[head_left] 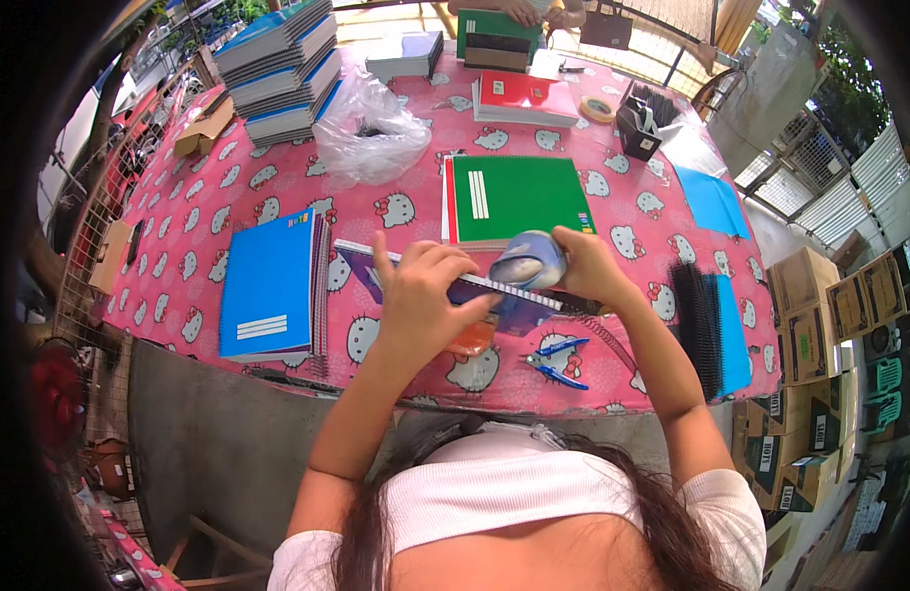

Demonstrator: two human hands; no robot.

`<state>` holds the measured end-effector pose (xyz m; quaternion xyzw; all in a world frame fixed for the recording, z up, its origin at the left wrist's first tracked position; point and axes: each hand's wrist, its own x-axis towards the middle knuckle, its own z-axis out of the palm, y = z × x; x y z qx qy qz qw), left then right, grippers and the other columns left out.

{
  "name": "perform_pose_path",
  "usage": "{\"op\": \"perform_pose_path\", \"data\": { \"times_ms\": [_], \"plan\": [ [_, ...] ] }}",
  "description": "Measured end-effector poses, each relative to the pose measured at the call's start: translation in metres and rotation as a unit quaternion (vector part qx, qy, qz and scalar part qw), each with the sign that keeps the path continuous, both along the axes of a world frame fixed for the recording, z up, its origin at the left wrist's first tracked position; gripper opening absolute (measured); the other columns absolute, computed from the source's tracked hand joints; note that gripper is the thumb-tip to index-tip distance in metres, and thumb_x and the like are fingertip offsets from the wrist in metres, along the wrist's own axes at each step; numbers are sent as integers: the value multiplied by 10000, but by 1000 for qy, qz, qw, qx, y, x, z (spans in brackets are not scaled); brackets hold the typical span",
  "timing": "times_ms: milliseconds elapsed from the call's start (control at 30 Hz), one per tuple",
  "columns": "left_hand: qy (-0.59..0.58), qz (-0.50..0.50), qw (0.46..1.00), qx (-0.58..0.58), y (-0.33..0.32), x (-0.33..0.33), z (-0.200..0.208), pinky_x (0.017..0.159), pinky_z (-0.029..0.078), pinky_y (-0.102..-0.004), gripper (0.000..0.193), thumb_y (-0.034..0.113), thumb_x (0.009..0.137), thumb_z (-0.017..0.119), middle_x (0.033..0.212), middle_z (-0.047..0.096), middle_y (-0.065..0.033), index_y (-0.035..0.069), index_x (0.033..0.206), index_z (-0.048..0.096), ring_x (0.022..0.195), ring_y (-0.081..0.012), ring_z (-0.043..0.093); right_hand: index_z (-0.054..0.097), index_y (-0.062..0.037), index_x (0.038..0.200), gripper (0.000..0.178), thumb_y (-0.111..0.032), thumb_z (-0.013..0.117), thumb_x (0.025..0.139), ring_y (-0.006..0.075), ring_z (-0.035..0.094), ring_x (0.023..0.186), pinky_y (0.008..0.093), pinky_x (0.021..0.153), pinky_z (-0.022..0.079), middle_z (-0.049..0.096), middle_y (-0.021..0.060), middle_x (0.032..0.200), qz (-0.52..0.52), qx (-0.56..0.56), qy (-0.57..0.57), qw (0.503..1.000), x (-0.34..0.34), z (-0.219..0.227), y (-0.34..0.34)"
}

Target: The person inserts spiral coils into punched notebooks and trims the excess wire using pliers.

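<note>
My left hand [420, 295] is closed on a purple notebook [524, 317], held tilted with its punched, spiral edge upward. One finger points up and the thumb presses against the pages. At the notebook's right end, my right hand [590, 268] grips a rounded blue-and-white object [529, 260]; its exact kind is unclear. A dark plastic spiral coil [612, 342] trails from that end, below my right hand. Blue-handled cutting pliers [558, 362] lie on the table near me. Beneath the notebook, partly hidden, sits a small orange object [471, 338].
Blue spiral notebooks [268, 286] lie left, with green notebooks [524, 197] ahead. Black coils [696, 330] and a blue sheet [713, 202] are right. Behind stand a tall notebook stack [277, 74], a plastic bag [371, 128], red notebooks [524, 97] and a tape roll [599, 108]. Another person's hands [534, 12] show across the table.
</note>
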<state>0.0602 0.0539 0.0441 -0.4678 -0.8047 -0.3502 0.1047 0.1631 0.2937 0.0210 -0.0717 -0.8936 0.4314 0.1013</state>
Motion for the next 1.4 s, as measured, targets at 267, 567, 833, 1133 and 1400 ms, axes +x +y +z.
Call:
{"op": "perform_pose_path", "data": {
  "times_ms": [267, 567, 833, 1133, 1400],
  "plan": [
    [-5, 69, 998, -2, -18, -13, -2, 1054, 5, -700, 344, 381, 614, 824, 1004, 670, 20, 150, 845, 716, 1203, -235, 494, 657, -69, 1083, 527, -38, 759, 567, 264, 619, 964, 316, 847, 487, 675, 94, 994, 168, 116, 170, 964, -28, -4, 12],
    [-62, 60, 996, 18, -24, -22, -3, 1068, 99, -633, 335, 321, 582, 847, 1035, 670, -1, 137, 829, 715, 1164, -219, 533, 636, -79, 1109, 519, -72, 796, 615, 169, 636, 867, 320, 761, 523, 684, 58, 939, 107, 39, 104, 988, -36, 7, -12],
    [-18, 91, 995, 25, -28, -33, -5, 1043, 72, -722, 362, 334, 582, 848, 1350, 506, -64, 152, 867, 718, 1299, -316, 398, 645, -77, 1044, 445, -55, 773, 618, 207, 642, 862, 321, 734, 515, 681, 80, 907, 119, 94, 146, 978, -62, -1, -19],
    [-91, 88, 985, 114, -52, -55, -10, 1032, 381, -435, 366, 200, 545, 883, 1433, 420, -174, 69, 838, 708, 1277, -366, 429, 608, -8, 1138, 587, -68, 773, 577, 203, 652, 851, 322, 761, 526, 686, 68, 956, 134, -250, 7, 959, -92, 11, -47],
    [-352, 8, 886, 303, -67, -71, -27, 898, 480, -312, 514, 20, 695, 810, 1102, 603, -81, 42, 1148, 567, 1042, -174, 586, 621, -51, 1067, 431, -103, 748, 658, 236, 679, 817, 356, 724, 525, 697, 126, 877, 174, -311, 99, 929, -114, 26, -57]
  ]
}}
